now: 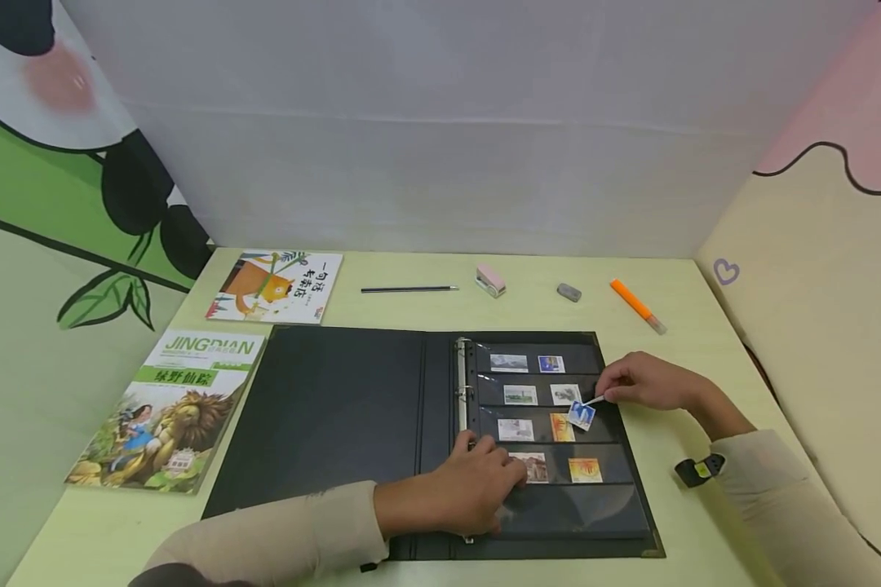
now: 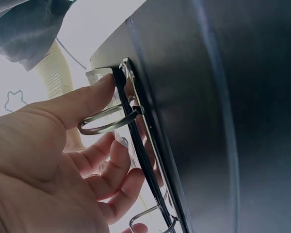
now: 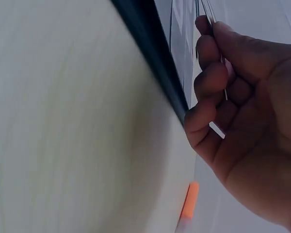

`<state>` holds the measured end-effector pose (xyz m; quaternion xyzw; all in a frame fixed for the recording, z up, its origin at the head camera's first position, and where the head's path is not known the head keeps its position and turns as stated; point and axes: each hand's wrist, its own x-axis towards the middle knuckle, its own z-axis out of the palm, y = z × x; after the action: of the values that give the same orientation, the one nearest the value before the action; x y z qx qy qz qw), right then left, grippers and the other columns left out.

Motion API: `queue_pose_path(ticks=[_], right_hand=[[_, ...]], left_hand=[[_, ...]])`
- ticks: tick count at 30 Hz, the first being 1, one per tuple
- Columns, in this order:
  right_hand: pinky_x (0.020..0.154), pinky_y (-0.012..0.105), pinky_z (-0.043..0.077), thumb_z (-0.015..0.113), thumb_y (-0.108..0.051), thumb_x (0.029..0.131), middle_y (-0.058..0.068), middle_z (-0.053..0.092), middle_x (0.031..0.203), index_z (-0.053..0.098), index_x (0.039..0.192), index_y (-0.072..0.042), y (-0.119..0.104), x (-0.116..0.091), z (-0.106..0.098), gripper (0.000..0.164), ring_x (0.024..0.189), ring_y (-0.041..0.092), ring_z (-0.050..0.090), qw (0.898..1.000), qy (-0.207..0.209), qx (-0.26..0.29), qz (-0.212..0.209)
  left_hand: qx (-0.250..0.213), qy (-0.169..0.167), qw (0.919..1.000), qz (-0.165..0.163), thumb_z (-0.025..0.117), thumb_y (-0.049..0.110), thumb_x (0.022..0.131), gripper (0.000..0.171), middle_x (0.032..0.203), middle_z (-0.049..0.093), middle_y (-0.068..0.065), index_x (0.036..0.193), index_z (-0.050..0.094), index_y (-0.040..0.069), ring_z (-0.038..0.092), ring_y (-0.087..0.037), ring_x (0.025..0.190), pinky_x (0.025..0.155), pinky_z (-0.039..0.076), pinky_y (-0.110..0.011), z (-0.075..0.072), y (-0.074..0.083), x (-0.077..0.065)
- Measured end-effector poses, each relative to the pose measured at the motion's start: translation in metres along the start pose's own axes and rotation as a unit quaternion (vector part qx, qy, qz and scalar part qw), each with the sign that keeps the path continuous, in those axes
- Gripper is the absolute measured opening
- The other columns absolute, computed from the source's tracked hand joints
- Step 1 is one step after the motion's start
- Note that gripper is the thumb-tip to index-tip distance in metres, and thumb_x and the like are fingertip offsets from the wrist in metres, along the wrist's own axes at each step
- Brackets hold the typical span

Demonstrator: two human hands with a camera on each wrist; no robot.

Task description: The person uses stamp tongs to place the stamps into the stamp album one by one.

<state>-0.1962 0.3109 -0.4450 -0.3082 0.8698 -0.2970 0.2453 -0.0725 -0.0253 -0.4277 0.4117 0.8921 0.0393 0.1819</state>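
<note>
A black ring-binder stamp album lies spread on the table, its right page carrying rows of stamps in clear pockets. My right hand pinches metal tweezers at the page's right edge. At their tips is a small blue stamp, tilted, overlapping an orange stamp in the third row. My left hand rests on the lower left of that page, beside the binder rings. In the left wrist view its thumb lies along the page edge and its fingers are loosely bent.
Left of the album lie a green-titled magazine and a picture book. Along the back are a dark pencil, a pink stapler, a grey eraser and an orange marker. A white panel stands behind.
</note>
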Motion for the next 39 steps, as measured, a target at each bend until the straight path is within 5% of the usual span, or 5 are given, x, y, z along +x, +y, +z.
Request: queue_pose_path(ticks=[11,20,29,39], right_hand=[[0.065,0.019,0.043,0.064,-0.017,0.091,-0.015,0.061,0.077,0.071,0.09,-0.027,-0.046,0.034,0.027,0.012,0.069,-0.001,0.05,0.992,-0.094,-0.069,-0.046],[0.063,0.017,0.045,0.065,-0.014,0.09,-0.014,0.065,0.077,0.072,0.088,-0.025,-0.076,0.043,0.048,0.014,0.065,-0.005,0.05,0.981,-0.174,-0.054,-0.065],[0.062,0.016,0.045,0.068,-0.013,0.087,-0.016,0.064,0.074,0.072,0.085,-0.027,-0.091,0.033,0.06,0.015,0.064,-0.005,0.05,0.978,-0.197,-0.049,-0.044],[0.065,0.015,0.047,0.069,-0.013,0.086,-0.02,0.066,0.077,0.072,0.085,-0.025,-0.093,0.026,0.063,0.013,0.067,-0.008,0.054,0.975,-0.193,-0.073,-0.08]], left_hand=[[0.019,0.002,0.9998,-0.005,0.083,0.047,0.069,0.057,0.115,0.058,0.011,0.115,0.052,0.034,0.046,-0.012,0.108,0.101,0.032,-0.048,0.0,0.002,0.003],[0.027,0.006,0.9996,-0.005,0.082,0.048,0.069,0.056,0.115,0.058,0.011,0.114,0.052,0.033,0.046,-0.012,0.108,0.101,0.032,-0.049,0.001,0.003,0.002],[0.024,0.007,0.9996,-0.014,0.083,0.047,0.069,0.053,0.115,0.058,0.01,0.11,0.052,0.033,0.046,-0.013,0.108,0.101,0.032,-0.048,0.001,0.003,0.002],[0.024,0.008,0.9996,-0.013,0.084,0.046,0.068,0.053,0.112,0.058,0.011,0.11,0.052,0.034,0.046,-0.012,0.107,0.101,0.031,-0.048,0.003,0.003,0.004]])
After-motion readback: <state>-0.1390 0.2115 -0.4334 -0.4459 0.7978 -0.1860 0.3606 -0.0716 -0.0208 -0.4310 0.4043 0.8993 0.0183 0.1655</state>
